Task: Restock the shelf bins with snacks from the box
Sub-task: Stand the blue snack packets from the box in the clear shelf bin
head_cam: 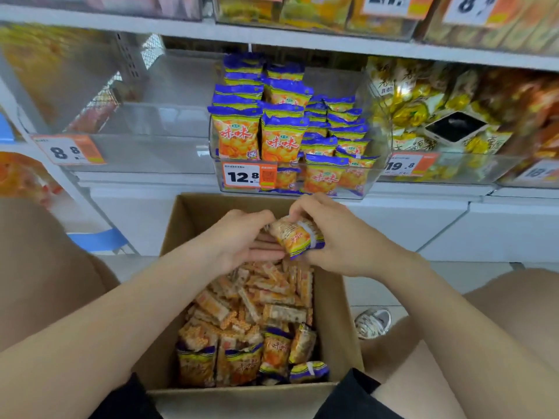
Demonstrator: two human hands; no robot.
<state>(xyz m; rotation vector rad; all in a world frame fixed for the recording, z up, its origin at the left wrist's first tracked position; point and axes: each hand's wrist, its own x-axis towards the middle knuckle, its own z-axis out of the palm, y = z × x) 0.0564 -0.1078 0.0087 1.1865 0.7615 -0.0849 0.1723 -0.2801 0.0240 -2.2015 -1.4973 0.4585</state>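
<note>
A person crouched before a store shelf holds one snack packet (298, 237) over the far end of an open cardboard box (338, 300), the right hand (338, 237) clamped on the packet's blue-edged end while the left hand (239, 237) lies flat, fingers extended, under and against its other end. Below the hands, the box is filled with loose orange packets (251, 309), several more standing upright at its near end. Just beyond the box, on the shelf, a clear bin (367, 179) holds rows of matching orange-and-blue snack bags (282, 140) standing upright, with a price tag reading 12.8 (249, 176) on its front. Left of the box's far edge, a neighbouring clear bin (157, 152) carries an 8.8 tag (68, 151). Right of the box, a sneaker (373, 322) rests on the tiled floor (375, 285).
</note>
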